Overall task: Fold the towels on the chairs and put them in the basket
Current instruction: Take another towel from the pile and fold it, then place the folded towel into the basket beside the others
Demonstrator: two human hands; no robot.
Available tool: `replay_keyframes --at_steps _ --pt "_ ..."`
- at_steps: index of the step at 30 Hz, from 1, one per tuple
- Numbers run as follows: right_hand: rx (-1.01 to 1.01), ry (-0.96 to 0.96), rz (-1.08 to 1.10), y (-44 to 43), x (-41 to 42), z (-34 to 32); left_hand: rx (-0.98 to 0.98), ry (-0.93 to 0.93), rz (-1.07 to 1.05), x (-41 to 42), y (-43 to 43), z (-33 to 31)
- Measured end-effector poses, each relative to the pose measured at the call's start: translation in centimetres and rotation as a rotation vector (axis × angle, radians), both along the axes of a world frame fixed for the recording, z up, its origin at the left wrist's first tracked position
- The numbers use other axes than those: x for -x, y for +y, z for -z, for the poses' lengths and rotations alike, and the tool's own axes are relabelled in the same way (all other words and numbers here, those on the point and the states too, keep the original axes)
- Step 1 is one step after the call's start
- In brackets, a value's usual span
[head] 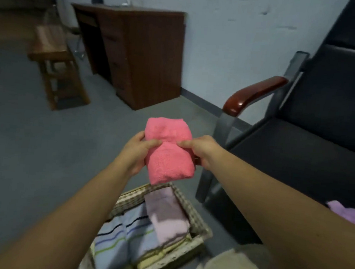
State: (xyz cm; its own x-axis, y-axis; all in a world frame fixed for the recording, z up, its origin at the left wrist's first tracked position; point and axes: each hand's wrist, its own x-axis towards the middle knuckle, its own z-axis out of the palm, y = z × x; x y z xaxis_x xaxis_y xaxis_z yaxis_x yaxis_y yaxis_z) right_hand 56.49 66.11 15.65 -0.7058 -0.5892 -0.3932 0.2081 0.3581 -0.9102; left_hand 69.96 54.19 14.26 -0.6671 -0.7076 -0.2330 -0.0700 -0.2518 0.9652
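Stool [52, 48]: wooden, far left, on the floor.
Desk [144, 54]: brown, against the wall.
Left grip [137, 150]: clamped on the left edge of the pink towel, thumb on top.
Pink towel [169, 154]: folded, held in the air between both grips, above the basket's far rim.
Basket [200, 222]: woven, on the floor, holding a striped towel [123, 239] and a pale towel [167, 213].
Right grip [202, 150]: clamped on the right edge of the pink towel.
Chair [307, 154]: dark, at right.
Lilac towel [347, 213]: lying on the chair seat.
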Motion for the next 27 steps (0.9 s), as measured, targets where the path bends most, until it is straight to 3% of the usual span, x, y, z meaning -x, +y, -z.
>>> replay_keyframes --at_steps 9,15,22,24,27 --pt "-0.262 -0.084 -0.159 -7.1 -7.9 12.9 -0.178 -0.34 -0.116 -10.6 -4.1 13.5" --pt "-0.441 -0.042 -0.253 -7.0 -10.7 21.9 -0.167 -0.473 -0.147 -13.5 -3.2 21.8" --pt "-0.601 0.187 -0.416 -5.2 -9.0 25.7 -0.104 -0.553 -0.043 -12.5 -2.1 27.1" --pt "-0.566 0.295 -0.398 -4.6 -8.8 26.2 -0.033 -0.622 -0.01 -12.0 -1.8 27.7" --pt "-0.378 0.299 -0.324 -4.3 -9.3 26.5 0.119 -0.69 -0.074 -11.4 -1.4 28.2"
